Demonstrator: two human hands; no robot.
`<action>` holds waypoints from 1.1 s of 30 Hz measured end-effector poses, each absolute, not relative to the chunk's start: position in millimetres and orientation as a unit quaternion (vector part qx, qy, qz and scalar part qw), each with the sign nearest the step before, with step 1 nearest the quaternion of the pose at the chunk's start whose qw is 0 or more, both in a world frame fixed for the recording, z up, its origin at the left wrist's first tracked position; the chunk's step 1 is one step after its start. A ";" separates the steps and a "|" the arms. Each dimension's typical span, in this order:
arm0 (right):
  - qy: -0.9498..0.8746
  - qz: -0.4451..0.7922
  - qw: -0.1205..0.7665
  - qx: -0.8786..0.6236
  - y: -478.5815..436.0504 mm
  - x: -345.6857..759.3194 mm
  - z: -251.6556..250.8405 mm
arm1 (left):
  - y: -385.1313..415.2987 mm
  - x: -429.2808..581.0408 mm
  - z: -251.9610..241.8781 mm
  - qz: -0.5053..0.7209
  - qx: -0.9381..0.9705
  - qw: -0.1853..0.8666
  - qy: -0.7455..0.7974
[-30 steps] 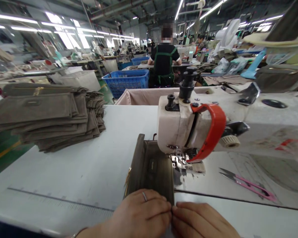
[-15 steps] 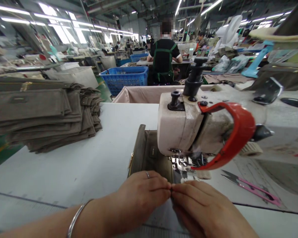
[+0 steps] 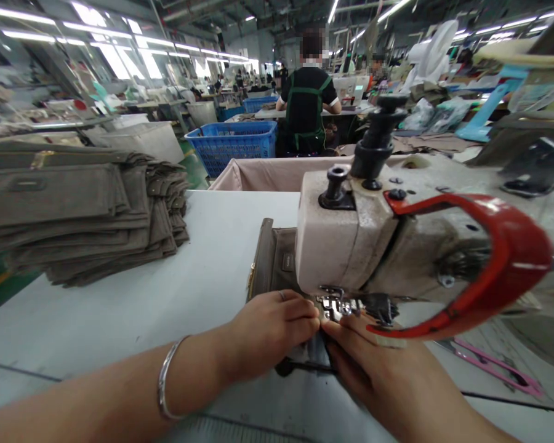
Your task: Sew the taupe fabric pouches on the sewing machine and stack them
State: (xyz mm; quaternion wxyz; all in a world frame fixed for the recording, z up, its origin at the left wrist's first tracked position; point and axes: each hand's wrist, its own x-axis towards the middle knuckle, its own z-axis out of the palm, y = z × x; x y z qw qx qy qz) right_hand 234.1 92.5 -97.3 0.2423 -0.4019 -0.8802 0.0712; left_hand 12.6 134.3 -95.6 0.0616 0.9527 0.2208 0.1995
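Observation:
A brown fabric bag panel (image 3: pixel 279 246) with a small label and a gold zipper pull lies on the white table, its right edge beneath the sewing machine (image 3: pixel 335 234). My left hand (image 3: pixel 272 326), ringed and with a silver bangle at the wrist, presses its closed fingers onto the near end of the panel. Fingertips nearly touching it, my right hand (image 3: pixel 378 363) pinches the same edge just in front of the metal presser foot (image 3: pixel 335 307). The stitching spot is partly hidden by the fingers and the machine head.
A tall stack of brown fabric pieces (image 3: pixel 83 215) stands at the left. Pink-handled thread snips (image 3: pixel 498 366) lie to the right, partly behind the red guard (image 3: pixel 512 246). Beyond the table are a pink cloth-lined bin (image 3: pixel 268 175), a blue crate (image 3: pixel 233 144) and a seated co-worker (image 3: pixel 307 101).
Both hands have moved forward with the panel, closer to the presser foot. The panel's far end sits farther from me. The machine appears larger and nearer in view.

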 end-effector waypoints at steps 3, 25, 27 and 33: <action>-0.879 0.049 0.238 -0.410 95.7 232.3 -96.2 | 143.1 13.4 -99.3 0.204 0.950 0.043 0.232; -0.871 0.057 0.243 -0.422 94.2 233.6 -97.2 | 125.1 19.1 -72.0 0.108 0.911 0.033 0.396; -0.872 0.059 0.243 -0.422 94.0 234.1 -96.6 | 115.9 20.6 -64.9 0.092 0.912 0.063 0.394; -0.870 0.077 0.250 -0.418 93.0 236.0 -97.1 | 109.0 6.7 -54.4 0.099 0.905 0.141 0.390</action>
